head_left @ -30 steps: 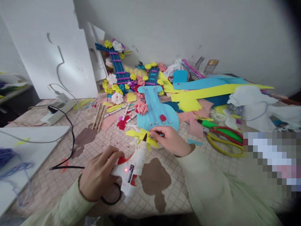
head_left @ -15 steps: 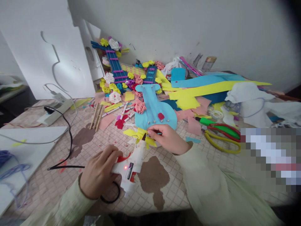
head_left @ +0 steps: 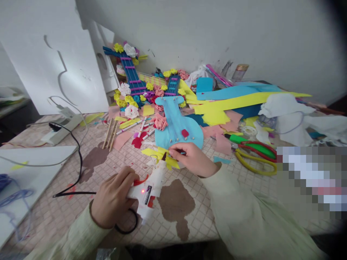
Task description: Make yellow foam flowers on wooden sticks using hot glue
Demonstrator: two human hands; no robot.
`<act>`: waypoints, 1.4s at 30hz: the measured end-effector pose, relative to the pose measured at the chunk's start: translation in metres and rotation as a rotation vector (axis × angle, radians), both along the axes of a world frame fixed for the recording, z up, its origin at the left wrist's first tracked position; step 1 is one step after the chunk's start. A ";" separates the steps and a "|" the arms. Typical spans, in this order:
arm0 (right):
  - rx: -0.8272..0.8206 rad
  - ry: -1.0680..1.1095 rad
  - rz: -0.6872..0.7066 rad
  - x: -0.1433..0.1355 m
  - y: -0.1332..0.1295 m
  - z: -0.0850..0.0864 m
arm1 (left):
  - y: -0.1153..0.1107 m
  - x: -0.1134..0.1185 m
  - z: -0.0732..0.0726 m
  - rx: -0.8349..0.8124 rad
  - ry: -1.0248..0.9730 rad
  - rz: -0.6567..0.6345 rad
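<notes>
My left hand (head_left: 114, 196) is wrapped round the handle of a white glue gun (head_left: 149, 187) with a lit red light. The gun's dark nozzle points up and away, touching or just over some yellow paper pieces (head_left: 151, 152). My right hand (head_left: 191, 158) is closed, its thumb and fingertips pinched at the right edge of that yellow paper, beside the nozzle. Right behind both hands lies a light blue guitar-shaped cutout (head_left: 177, 119) with strings, small pegs, a red patch and a pink paper flower (head_left: 161, 122) on its left.
Red-handled and yellow-handled scissors (head_left: 256, 164) lie at the right. Wooden sticks (head_left: 110, 134), a power strip (head_left: 61, 128) and its black cable are at the left. Decorated guitar shapes (head_left: 132, 76), paper flowers and yellow and blue strips (head_left: 238, 102) fill the back.
The glue gun has shifted very slightly left and down relative to the yellow paper. Otherwise the whole view has moved a little, and both hands keep their hold.
</notes>
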State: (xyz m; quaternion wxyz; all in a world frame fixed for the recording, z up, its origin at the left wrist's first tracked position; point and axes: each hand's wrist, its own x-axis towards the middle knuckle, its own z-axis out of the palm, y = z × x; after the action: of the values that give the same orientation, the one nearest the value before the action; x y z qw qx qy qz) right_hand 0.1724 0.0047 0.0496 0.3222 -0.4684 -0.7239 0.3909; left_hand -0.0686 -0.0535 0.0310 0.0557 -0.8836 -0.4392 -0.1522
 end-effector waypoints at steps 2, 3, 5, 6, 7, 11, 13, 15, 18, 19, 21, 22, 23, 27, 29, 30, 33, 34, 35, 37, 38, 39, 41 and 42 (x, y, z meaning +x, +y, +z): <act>-0.008 -0.002 -0.001 0.000 0.000 0.000 | 0.000 0.000 0.000 -0.002 0.004 0.005; -0.010 -0.002 -0.003 0.000 -0.001 0.000 | 0.000 0.000 0.000 -0.003 0.005 0.008; -0.011 0.003 -0.003 -0.001 0.000 0.000 | -0.001 0.000 0.000 -0.008 0.007 0.011; -0.011 0.007 -0.003 -0.001 0.000 -0.001 | -0.001 -0.001 0.000 -0.010 0.006 0.010; -0.011 0.011 -0.003 -0.001 0.000 -0.001 | -0.001 -0.001 0.000 -0.014 0.005 0.014; -0.012 0.014 -0.003 0.000 0.000 -0.002 | -0.001 -0.001 0.001 -0.032 0.001 0.023; -0.012 0.009 -0.007 0.000 0.000 -0.001 | -0.001 -0.001 0.002 -0.039 0.004 0.030; -0.012 0.004 -0.010 -0.001 -0.001 0.000 | 0.000 0.000 0.002 -0.034 0.006 0.038; -0.014 -0.001 -0.009 -0.001 -0.001 0.000 | 0.000 0.000 0.003 -0.026 0.014 0.042; -0.013 -0.001 -0.009 -0.001 -0.001 0.000 | 0.000 0.000 0.004 -0.027 0.018 0.040; -0.009 0.002 -0.009 -0.001 0.000 -0.001 | -0.001 -0.001 0.004 -0.036 0.027 0.042; -0.009 0.005 -0.007 -0.001 0.000 -0.002 | -0.001 -0.001 0.004 -0.040 0.029 0.043; -0.009 0.006 -0.006 -0.001 0.000 -0.002 | -0.002 -0.002 0.004 -0.045 0.032 0.044; -0.006 0.006 -0.013 0.000 0.000 -0.002 | -0.003 -0.003 0.003 -0.031 0.031 0.054; -0.002 0.009 -0.012 0.000 0.000 -0.002 | -0.003 -0.003 0.003 -0.022 0.025 0.064; 0.001 0.009 -0.010 0.000 0.000 -0.002 | -0.003 -0.003 0.003 -0.021 0.022 0.069; 0.009 0.000 -0.014 0.000 0.000 -0.002 | -0.003 -0.003 0.004 -0.023 0.008 0.084; 0.011 -0.006 -0.017 0.000 0.001 -0.002 | -0.003 -0.003 0.004 -0.025 -0.002 0.090; 0.014 -0.011 -0.019 0.000 0.001 -0.002 | -0.003 -0.003 0.004 -0.029 -0.019 0.096; 0.026 -0.019 -0.026 0.001 0.001 -0.003 | -0.003 -0.004 0.005 -0.062 -0.069 0.103; 0.038 -0.023 -0.032 0.001 0.001 -0.003 | -0.004 -0.004 0.006 -0.084 -0.108 0.106; 0.050 -0.027 -0.039 0.001 0.001 -0.004 | -0.004 -0.005 0.008 -0.108 -0.151 0.109; 0.073 -0.031 -0.054 0.001 0.001 -0.005 | -0.004 -0.009 0.011 -0.147 -0.239 0.136; 0.079 -0.030 -0.058 0.001 0.001 -0.005 | -0.003 -0.012 0.013 -0.158 -0.278 0.168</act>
State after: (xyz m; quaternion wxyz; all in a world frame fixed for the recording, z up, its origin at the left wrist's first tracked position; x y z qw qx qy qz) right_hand 0.1736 0.0055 0.0443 0.3408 -0.4821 -0.7296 0.3451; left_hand -0.0810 -0.0562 0.0441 -0.0626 -0.8159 -0.5254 -0.2331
